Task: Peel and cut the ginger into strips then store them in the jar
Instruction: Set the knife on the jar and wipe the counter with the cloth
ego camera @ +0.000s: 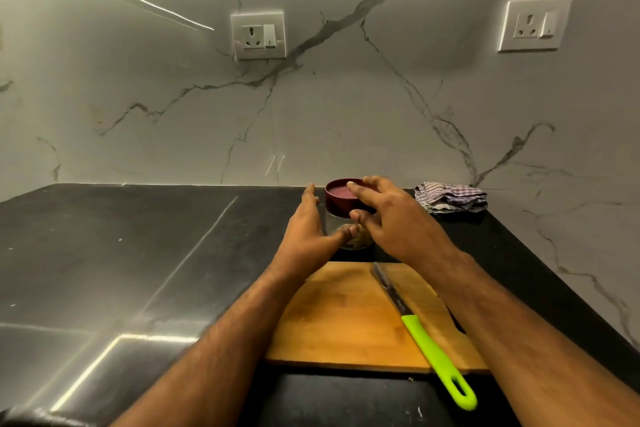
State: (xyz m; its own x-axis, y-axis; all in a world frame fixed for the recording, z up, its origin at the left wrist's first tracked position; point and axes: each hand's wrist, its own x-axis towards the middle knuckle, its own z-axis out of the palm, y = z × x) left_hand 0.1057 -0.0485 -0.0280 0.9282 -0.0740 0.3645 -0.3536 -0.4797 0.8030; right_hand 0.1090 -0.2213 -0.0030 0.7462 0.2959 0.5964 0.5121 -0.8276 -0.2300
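While the wooden cutting board [349,315] is sitting bare in front of us, we're reaching past it with both hands for the small clear glass jar [356,239] with the dark maroon screw lid [341,199], which is standing on the black stone countertop [138,253] just beyond the board's far edge. Our right hand [391,218] is draping over the lid, fingers spread on top and thumb curling in against its front wall, so it's looking like a twisting grip. Our left hand [311,229] is coming in from the side with the fingers fairly straight, thumb tip touching the glass low down; we can't tell for sure if it's actually gripping the jar or only steadying it.

Progress-wise, we're guessing we're near the end. No ginger root or peel is showing on the board, and there's something pale and yellowish sitting in the bottom of the jar, probably the strips, though it's half hidden behind our fingers, so take that with salt. The knife with the lime green plastic handle [429,350] is lying diagonally across the board's right side, nobody touching it. So what's left is probably just getting that lid tight, or off, since we can't tell which way it's going. There's a crumpled checked cloth [453,198] near the marble wall [311,97] too.
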